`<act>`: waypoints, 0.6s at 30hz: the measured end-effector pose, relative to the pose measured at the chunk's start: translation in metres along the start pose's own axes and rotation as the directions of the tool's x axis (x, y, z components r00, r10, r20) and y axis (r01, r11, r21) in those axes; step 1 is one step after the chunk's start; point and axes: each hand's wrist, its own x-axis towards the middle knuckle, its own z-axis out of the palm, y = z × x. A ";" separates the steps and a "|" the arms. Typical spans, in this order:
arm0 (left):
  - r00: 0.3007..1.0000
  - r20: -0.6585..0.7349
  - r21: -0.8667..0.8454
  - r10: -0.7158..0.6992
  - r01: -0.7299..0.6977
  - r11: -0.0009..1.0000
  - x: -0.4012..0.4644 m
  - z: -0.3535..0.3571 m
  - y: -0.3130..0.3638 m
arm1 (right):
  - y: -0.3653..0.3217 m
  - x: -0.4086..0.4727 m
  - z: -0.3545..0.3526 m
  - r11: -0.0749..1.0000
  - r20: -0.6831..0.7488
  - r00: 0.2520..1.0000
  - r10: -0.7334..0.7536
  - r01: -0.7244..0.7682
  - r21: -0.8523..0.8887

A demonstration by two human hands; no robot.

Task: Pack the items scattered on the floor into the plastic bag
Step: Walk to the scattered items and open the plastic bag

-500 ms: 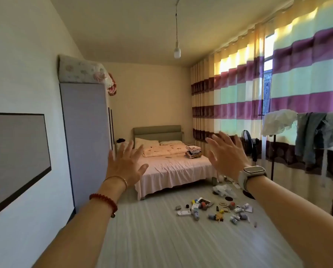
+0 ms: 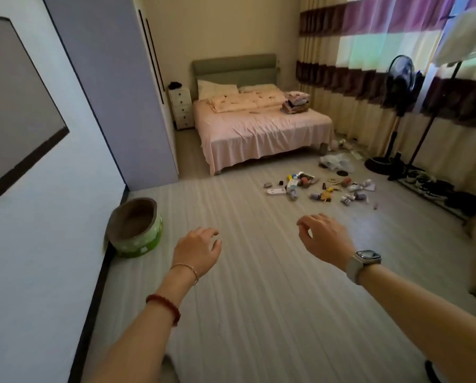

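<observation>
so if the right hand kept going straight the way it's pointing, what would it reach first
Probably bare floor. The right hand points ahead and a little left, fingers loosely curled and holding nothing. The scattered items lie further on, slightly right of that line, though depth is hard to judge.

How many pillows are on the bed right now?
2. One white pillow leans at the left of the headboard; a second pillow lies to its right, partly covered by the folded quilt. More could be hidden under the quilt.
</observation>
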 end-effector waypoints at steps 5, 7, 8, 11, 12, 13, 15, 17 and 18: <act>0.992 0.089 -0.040 -0.084 0.088 0.995 0.074 0.062 -0.023 | 0.039 0.056 0.082 0.998 0.166 0.985 0.053 -0.058 0.026; 0.984 0.101 -0.062 -0.149 0.155 0.986 0.108 0.085 -0.024 | 0.056 0.086 0.106 0.995 0.247 0.966 0.080 -0.091 0.030; 0.976 0.125 -0.059 -0.175 0.184 0.981 0.124 0.097 -0.024 | 0.064 0.100 0.117 0.991 0.267 0.958 0.105 -0.122 0.050; 0.951 0.212 -0.038 -0.227 0.240 0.970 0.171 0.122 -0.029 | 0.082 0.149 0.147 0.956 0.340 0.918 0.204 -0.261 0.131; 0.947 0.219 -0.043 -0.235 0.250 0.967 0.186 0.126 -0.034 | 0.086 0.166 0.158 0.936 0.371 0.897 0.238 -0.314 0.158; 0.946 0.215 -0.048 -0.243 0.259 0.965 0.203 0.128 -0.041 | 0.089 0.185 0.170 0.916 0.401 0.877 0.265 -0.359 0.180; 0.944 0.181 -0.046 -0.275 0.288 0.957 0.240 0.133 -0.063 | 0.092 0.226 0.196 0.891 0.452 0.845 0.286 -0.407 0.199; 0.935 0.157 -0.032 -0.318 0.327 0.945 0.281 0.140 -0.092 | 0.092 0.271 0.222 0.893 0.488 0.831 0.266 -0.403 0.200; 0.928 0.168 -0.022 -0.333 0.341 0.940 0.302 0.146 -0.107 | 0.091 0.295 0.235 0.901 0.503 0.829 0.246 -0.386 0.196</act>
